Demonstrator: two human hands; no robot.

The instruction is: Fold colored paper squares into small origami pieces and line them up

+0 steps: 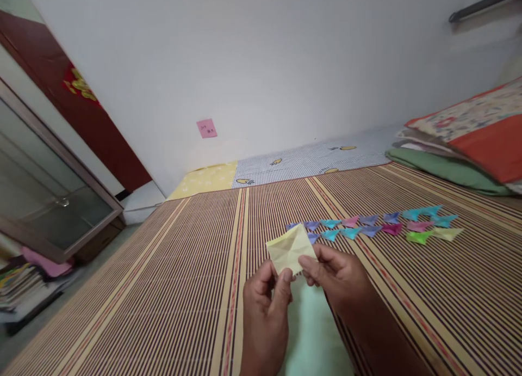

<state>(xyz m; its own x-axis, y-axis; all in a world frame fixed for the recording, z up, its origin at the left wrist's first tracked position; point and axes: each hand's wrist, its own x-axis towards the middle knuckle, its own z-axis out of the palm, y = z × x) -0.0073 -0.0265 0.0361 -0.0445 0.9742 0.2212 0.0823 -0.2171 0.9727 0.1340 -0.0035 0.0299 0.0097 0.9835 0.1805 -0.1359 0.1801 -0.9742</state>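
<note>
A pale yellow square of paper point(289, 251) with crease lines is held up between both hands. My left hand point(269, 305) pinches its lower left edge between thumb and fingers. At its lower right edge, my right hand point(334, 272) grips it with the thumb in front and the fingers behind. Beyond the paper, two rows of small folded paper shapes lie on the striped mat point(204, 278), among them a magenta one point(392, 229), a green one point(419, 237) and a pale yellow one point(447, 233). The paper hides part of the leftmost shapes.
A light green surface point(314, 332) lies below my hands. Folded bedding point(485, 142) is stacked at the right. A pink note point(206, 128) sticks to the white wall point(277, 66). At the left stand a glass-panelled cabinet point(53, 180) and a pile of books point(20, 289).
</note>
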